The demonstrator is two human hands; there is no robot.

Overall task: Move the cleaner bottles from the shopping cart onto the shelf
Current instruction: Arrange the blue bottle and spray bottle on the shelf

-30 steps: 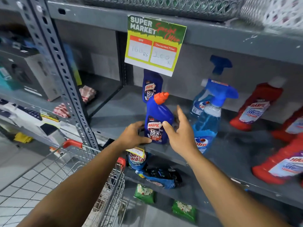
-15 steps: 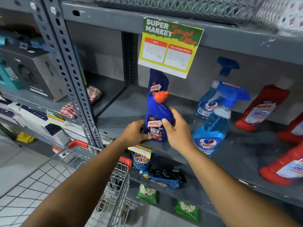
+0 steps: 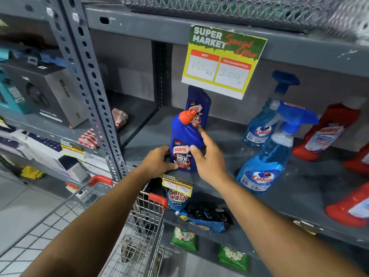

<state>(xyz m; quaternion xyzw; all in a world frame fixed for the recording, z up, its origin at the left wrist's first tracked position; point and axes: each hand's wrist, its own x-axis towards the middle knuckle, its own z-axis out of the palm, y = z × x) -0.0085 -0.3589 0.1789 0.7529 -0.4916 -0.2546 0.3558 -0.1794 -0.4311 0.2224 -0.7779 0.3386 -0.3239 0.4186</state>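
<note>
A blue Harpic bottle [image 3: 184, 139] with an orange cap stands upright near the front edge of the grey shelf [image 3: 229, 182]. My left hand [image 3: 158, 161] grips its lower left side. My right hand [image 3: 207, 156] presses on its right side, thumb across the label, fingers spread. A second blue Harpic bottle [image 3: 198, 105] stands right behind it. Two blue Colin spray bottles [image 3: 265, 162] stand to the right. The wire shopping cart [image 3: 127, 236] with red corners sits below my left arm; no bottles show in its visible part.
Red Harpic bottles [image 3: 325, 130] stand and lie at the shelf's right end. A special-offer price sign [image 3: 221, 60] hangs above the bottles. A perforated upright post [image 3: 89, 86] stands left. Detergent pouches [image 3: 203, 216] lie on the lower shelf. Boxes fill the left rack.
Both hands stay on the blue Harpic bottle on the shelf. My right hand's fingers have closed onto its side. The view has shifted left and down a little.
</note>
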